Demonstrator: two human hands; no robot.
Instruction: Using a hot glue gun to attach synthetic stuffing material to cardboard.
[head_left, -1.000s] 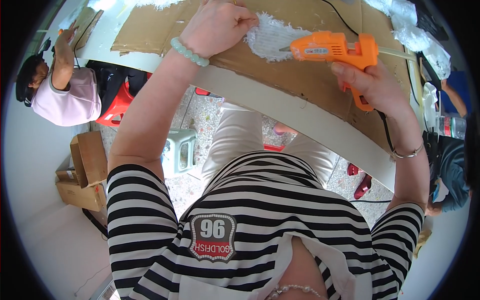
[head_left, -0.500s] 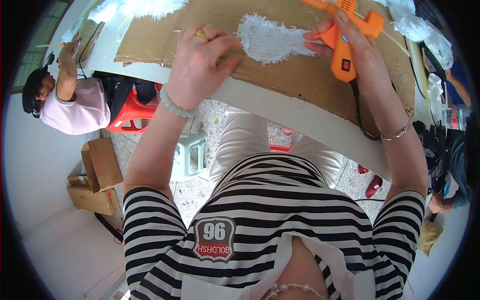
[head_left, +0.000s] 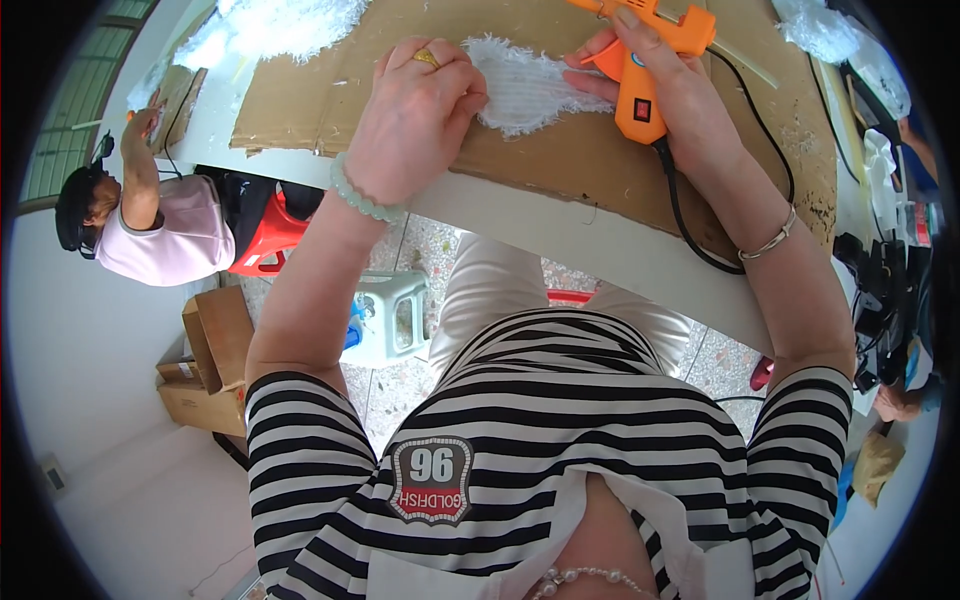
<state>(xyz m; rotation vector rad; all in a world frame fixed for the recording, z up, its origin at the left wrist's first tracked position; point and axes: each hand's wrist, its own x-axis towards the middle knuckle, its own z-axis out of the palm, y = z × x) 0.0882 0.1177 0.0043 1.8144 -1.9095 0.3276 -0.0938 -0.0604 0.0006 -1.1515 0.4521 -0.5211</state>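
A white, fuzzy-edged piece of ribbed fabric [head_left: 525, 88] lies flat on a brown cardboard sheet [head_left: 560, 155]. At its left edge is my left hand [head_left: 425, 110], with curled fingers and the thumb pinched in at the fabric's border. My right hand [head_left: 690, 105] is wrapped around an orange hot glue gun [head_left: 641, 95], whose nozzle end points to the upper left, past the top of the picture. Some fingertips of that hand reach the fabric's narrow right end. A black cord hangs from the gun's handle.
More white fuzzy fabric [head_left: 285, 30] is piled at the far left of the table. Clear plastic bags [head_left: 825, 40] lie far right. A person [head_left: 170, 225] sits on a red stool at left. Cardboard boxes [head_left: 205, 375] and a pale stool [head_left: 392, 315] stand on the floor.
My right hand has shifted left with the glue gun. My left hand has moved slightly right, its thumb and fingers now closer together at the fabric's edge. The whole view has shifted a little.
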